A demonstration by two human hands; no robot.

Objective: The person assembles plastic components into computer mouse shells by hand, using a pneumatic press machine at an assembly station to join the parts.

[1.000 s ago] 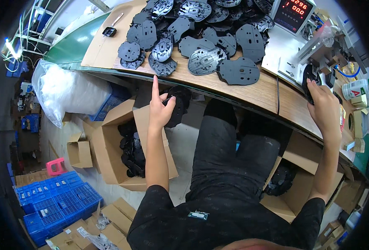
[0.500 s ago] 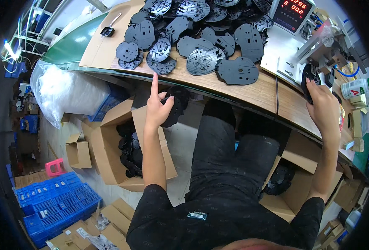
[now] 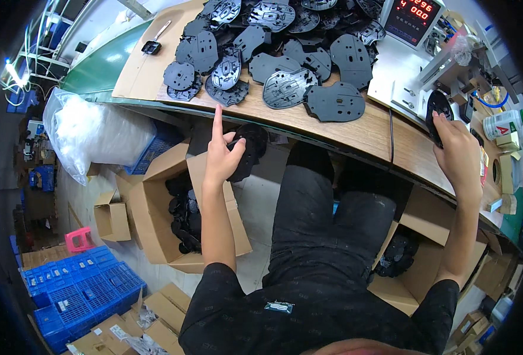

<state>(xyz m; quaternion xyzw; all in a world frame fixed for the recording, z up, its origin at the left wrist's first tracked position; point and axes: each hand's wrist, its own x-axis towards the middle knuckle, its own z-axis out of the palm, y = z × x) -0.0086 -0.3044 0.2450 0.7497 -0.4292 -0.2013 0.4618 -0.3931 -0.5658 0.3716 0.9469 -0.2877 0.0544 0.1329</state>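
Observation:
My left hand point(image 3: 220, 155) is just below the table's front edge, index finger stretched out. Its thumb and other fingers are closed on a black plastic plate point(image 3: 251, 155) with a rounded outline, partly hidden by the hand. On the right, my right hand point(image 3: 455, 145) grips a similar rounded black plate point(image 3: 436, 109), tilted at the front of a bench machine point(image 3: 459, 77). Many black plastic plates, some flat-faced and some showing ribbed insides, lie heaped on the wooden table, one contoured plate point(image 3: 336, 102) near its front edge.
A box with a red digital display point(image 3: 412, 21) stands beside the machine, with a cable point(image 3: 392, 139) hanging down the table. A white bottle point(image 3: 504, 125) is at far right. Below are an open carton point(image 3: 149, 219) of black parts, another carton point(image 3: 444, 228), and blue crates point(image 3: 84, 296).
The plate in my right hand has shifted slightly away from the machine's working head and shows more of its face. The red display reads differently. My left hand has hardly moved.

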